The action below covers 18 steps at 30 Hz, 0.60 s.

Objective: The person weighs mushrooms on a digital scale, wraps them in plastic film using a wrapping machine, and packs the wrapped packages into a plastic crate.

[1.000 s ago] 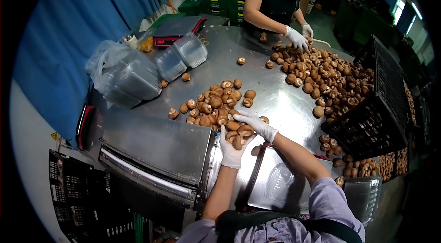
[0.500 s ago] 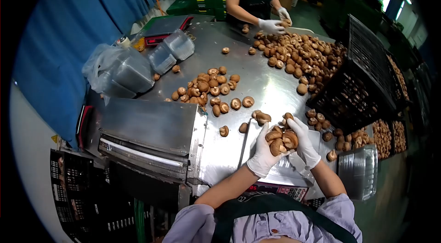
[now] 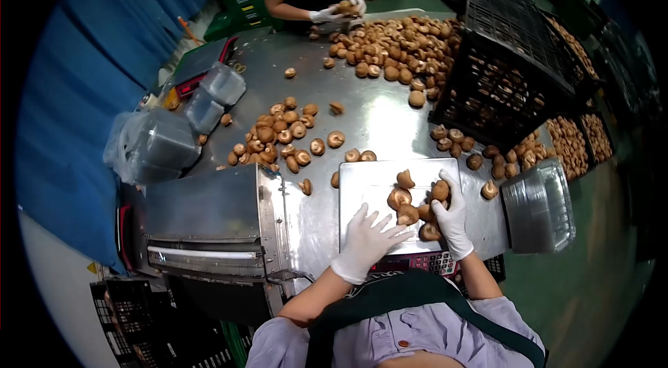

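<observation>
Nearby, black crate (image 3: 509, 62) (loose mushrooms (image 3: 392, 52) alongside).

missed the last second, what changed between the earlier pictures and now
Left hand and right hand brought mushrooms rightward from the pile to the scale. The left has opened and let go; the right stays at them. Crate and tubs stayed put.

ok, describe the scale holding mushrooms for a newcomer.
Find the steel table; at its near edge, left, sits a boxy metal machine. Right of it is the scale, a square metal plate with a keypad. Unlike the far scale by the blue curtain, it bears mushrooms.
</observation>
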Motion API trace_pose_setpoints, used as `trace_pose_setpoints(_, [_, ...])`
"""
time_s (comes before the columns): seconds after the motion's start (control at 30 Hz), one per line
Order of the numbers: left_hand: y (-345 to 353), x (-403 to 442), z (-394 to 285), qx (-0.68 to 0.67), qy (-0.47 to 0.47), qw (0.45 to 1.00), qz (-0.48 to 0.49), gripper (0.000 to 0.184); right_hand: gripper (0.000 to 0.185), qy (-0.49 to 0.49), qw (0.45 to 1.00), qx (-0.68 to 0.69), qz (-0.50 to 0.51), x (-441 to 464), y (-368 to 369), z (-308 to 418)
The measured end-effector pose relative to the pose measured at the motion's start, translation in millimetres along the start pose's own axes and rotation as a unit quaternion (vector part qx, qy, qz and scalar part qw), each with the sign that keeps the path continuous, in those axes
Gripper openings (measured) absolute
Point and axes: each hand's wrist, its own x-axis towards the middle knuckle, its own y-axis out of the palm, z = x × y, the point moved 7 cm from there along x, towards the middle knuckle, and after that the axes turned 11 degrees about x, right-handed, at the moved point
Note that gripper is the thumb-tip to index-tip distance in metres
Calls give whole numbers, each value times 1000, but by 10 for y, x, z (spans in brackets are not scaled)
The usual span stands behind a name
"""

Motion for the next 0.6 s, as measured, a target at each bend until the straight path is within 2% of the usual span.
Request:
trace_pose_setpoints(0.07, [-75,-105,-95,35,25,998,-44,69,55,-103,985,-135,19,-60,-21,214])
trace_pose_setpoints(0.1, [-116,-134,-97,39,12,998,-44,69,56,-37,997,-69,24,-86,-32,201])
trace_pose_setpoints(0.23, [-270,-283,-200,111,42,991,-54,54,49,-158,973,-170,21,-145,-53,362])
trace_pose_setpoints(0.3, [-341,-326,-353,162,112,977,-77,40,47,-121,984,-130,-6,-149,-124,293])
trace_pose_setpoints(0.33, [-365,-308,-427,162,114,977,-77,40,45,-86,992,-87,-27,-128,-160,258])
trace_pose_setpoints(0.4, [-308,-360,-866,303,274,909,-83,36,42,-85,988,-125,-31,-12,-227,283])
trace_pose_setpoints(0.47, [-353,-354,-1221,359,290,867,-188,38,42,-54,990,-132,3,211,-192,317])
trace_pose_setpoints(0.53, [-374,-226,-1667,510,351,746,-244,36,47,-22,989,-129,73,485,-45,319])
trace_pose_setpoints(0.6, [-715,9,-2057,717,380,453,-369,53,53,-60,969,-210,120,757,174,237])
